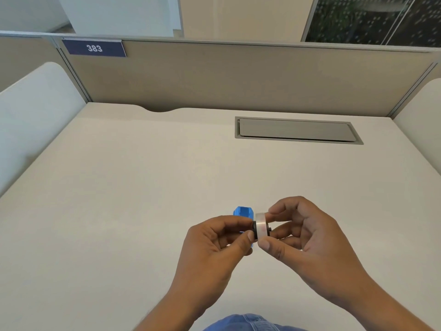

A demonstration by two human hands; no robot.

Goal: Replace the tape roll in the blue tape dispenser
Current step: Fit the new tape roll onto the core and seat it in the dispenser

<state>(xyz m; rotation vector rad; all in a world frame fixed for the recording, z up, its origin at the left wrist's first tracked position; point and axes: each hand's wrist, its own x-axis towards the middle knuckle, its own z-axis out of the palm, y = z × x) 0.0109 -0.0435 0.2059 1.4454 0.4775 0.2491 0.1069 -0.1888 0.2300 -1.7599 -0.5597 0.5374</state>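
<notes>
Both hands are raised a little above the desk (119,187), close together near its front edge. The right hand (307,237) holds the tape roll (260,227), a clear ring seen edge-on, with the thumb pressed on the lower part of its rim and the index finger on the upper part, so the grip is closed on the roll. A black hub (254,229) sits in the middle of the roll, and a short black pin of it shows on the right side, toward the palm. The left hand (214,244) is just beside the roll on its left; the thumb and index fingertips meet at the black hub, pinching it, while the other fingers are curled toward the palm. The blue dispenser (243,212) is right behind the left fingers, and only its top part is visible; I cannot tell if it stands on the desk or is held by the left hand. The roll is outside the dispenser, touching or almost touching its right side. Farther back on the desk there is a grey cable hatch (296,130), closed, and behind it the beige partition (238,75) carries a blue sign (95,48) with the number 383. At the bottom edge a piece of blue denim (248,323) shows between the forearms.
</notes>
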